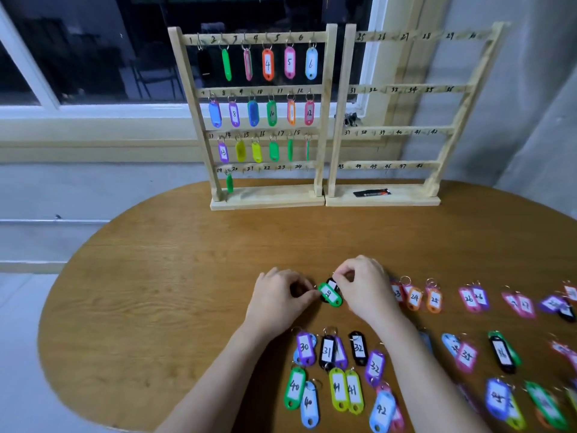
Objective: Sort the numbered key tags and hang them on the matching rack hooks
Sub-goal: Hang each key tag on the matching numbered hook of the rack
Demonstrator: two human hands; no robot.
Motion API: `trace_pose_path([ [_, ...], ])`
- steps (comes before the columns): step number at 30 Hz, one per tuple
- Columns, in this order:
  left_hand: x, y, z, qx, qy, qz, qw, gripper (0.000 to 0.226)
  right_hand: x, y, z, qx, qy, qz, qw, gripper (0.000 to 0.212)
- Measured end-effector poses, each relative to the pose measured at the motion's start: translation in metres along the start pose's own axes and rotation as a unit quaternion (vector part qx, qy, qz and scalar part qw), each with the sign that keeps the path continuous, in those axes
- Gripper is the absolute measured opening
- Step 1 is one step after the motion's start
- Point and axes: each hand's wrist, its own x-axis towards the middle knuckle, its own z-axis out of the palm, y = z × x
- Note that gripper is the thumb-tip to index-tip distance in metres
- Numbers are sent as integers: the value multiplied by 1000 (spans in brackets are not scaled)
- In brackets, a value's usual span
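Key tags are about two fifths hung, by our count: the left rack (265, 195) carries tags on hooks 1 to 19, while hooks 20 to 24 and the whole right rack (384, 196) are bare. Our left hand (278, 300) and right hand (362, 285) both have a pinching grip on the green tag 20 (329, 294), which lies over a black tag (332, 283) on the counter (187, 276), well short of the racks. Remaining tags, 23 upward, lie in rows on the counter to our right and near us, seemingly in pairs.
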Motion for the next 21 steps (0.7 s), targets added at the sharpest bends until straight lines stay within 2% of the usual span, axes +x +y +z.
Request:
trace_pose_path([
  [7,3,0,3,-2,-2,-1,1000,12,2,2,1,18,-2,-19,1000,10],
  [13,5,-6,-5,-181,12,-40,983,11,9,6,-1,81,6,-47,996,15],
  [17,22,-17,-19,-223,49,-33,973,14,15,-1,-3,115,2,-61,991,16],
  [21,54,-39,-34,-250,105,-54,961,15,28,-19,0,211,-1,-66,975,21],
])
